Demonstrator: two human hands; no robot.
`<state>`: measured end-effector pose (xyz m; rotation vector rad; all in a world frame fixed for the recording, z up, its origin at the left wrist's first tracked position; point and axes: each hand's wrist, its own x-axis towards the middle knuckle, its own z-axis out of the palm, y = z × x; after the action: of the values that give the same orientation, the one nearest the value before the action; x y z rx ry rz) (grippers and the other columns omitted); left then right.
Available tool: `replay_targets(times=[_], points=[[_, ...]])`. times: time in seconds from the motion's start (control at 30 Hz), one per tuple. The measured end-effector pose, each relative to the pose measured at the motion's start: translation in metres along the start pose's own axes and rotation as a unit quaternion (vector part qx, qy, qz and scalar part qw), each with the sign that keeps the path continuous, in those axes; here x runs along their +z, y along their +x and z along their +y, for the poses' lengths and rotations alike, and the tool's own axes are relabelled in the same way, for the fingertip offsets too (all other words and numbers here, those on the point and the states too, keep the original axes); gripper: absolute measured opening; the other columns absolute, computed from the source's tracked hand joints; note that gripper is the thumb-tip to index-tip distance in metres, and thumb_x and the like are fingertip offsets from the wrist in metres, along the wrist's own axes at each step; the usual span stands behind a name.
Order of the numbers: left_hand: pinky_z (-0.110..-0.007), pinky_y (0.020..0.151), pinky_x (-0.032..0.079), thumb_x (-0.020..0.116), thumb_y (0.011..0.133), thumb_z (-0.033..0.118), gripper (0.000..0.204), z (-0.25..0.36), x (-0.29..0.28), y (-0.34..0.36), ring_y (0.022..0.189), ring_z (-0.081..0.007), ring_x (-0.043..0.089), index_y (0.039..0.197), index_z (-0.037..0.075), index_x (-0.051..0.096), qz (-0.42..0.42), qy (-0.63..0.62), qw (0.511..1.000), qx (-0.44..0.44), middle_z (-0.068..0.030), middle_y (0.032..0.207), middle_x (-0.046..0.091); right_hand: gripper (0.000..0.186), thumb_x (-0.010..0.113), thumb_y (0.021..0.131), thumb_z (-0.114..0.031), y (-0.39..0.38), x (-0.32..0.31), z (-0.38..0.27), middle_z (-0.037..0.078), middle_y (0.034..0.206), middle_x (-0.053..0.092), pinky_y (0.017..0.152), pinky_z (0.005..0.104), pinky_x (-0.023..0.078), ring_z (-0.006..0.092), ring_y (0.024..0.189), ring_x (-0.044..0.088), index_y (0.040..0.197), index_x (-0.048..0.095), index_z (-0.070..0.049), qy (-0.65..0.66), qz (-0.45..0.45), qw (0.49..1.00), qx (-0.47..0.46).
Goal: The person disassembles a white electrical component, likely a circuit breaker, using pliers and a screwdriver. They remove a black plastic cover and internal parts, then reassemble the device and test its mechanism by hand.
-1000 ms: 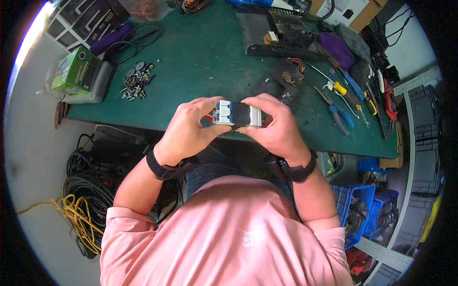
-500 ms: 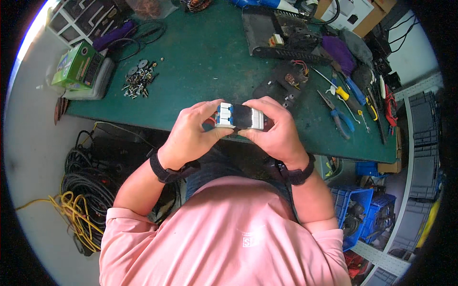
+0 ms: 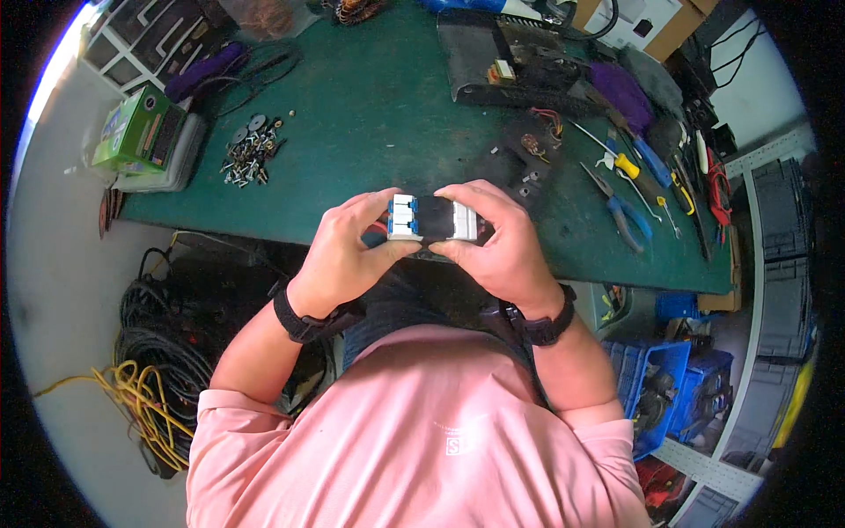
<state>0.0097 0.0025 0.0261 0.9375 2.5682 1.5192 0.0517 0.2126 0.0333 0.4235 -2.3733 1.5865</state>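
Between my two hands is a boxy electrical module (image 3: 404, 217), white at both ends with a dark middle, and blue parts on its left end. It is held level just off the near edge of the green workbench (image 3: 352, 132). My left hand (image 3: 339, 251) pinches the left end, thumb below and fingers above. On the other side, my right hand (image 3: 497, 233) grips the white right end the same way. A bit of red shows beside the left fingers, too small to make out. My fingers hide part of both ends.
Loose screws and washers (image 3: 253, 150) lie in a pile at the left. Pliers (image 3: 623, 211), a yellow-handled screwdriver (image 3: 628, 165) and other tools lie at the right. Beyond is a black tray-like part (image 3: 475, 62). Coiled cables (image 3: 158, 343) and blue crates (image 3: 660, 378) sit below bench level.
Both hands and the module have shifted slightly left in view, along with a small shift of the whole scene. The grip on both ends stays the same.
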Motion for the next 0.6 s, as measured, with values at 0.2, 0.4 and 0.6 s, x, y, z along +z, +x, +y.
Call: replay_targets(times=[0.2, 0.4, 0.6], points=[[-0.03, 0.084, 0.052, 0.081, 0.081, 0.012, 0.06, -0.003, -0.01, 0.011, 0.095, -0.013, 0.063, 0.133, -0.002, 0.054, -0.049, -0.095, 0.99, -0.092, -0.0077, 0.107, 0.067, 0.041, 0.084, 0.07, -0.005, 0.012, 0.004, 0.005, 0.011, 0.092, 0.063, 0.073, 0.0311, 0.05, 0.0198, 0.081, 0.063, 0.106, 0.065, 0.004, 0.075, 0.002, 0.996, 0.053], [-0.04, 0.098, 0.05, 0.087, 0.061, 0.01, 0.089, 0.014, -0.011, 0.008, 0.12, -0.0351, 0.057, 0.141, 0.002, 0.048, 0.045, 0.111, 0.987, 0.105, -0.0226, 0.138, 0.05, 0.042, 0.086, 0.069, -0.009, 0.014, 0.006, 0.014, 0.012, 0.093, 0.066, 0.073, 0.0315, 0.052, 0.0194, 0.082, 0.065, 0.105, 0.067, 0.004, 0.081, -0.01, 0.994, 0.077], [-0.048, 0.1, 0.048, 0.087, 0.06, 0.022, 0.085, 0.0, -0.007, 0.003, 0.122, -0.0431, 0.055, 0.136, 0.004, 0.054, 0.005, 0.23, 0.948, 0.221, -0.0224, 0.137, 0.052, 0.042, 0.085, 0.069, -0.01, 0.016, 0.007, -0.002, 0.014, 0.094, 0.067, 0.074, 0.0334, 0.052, 0.0212, 0.083, 0.066, 0.104, 0.067, 0.004, 0.06, -0.004, 0.994, 0.096]])
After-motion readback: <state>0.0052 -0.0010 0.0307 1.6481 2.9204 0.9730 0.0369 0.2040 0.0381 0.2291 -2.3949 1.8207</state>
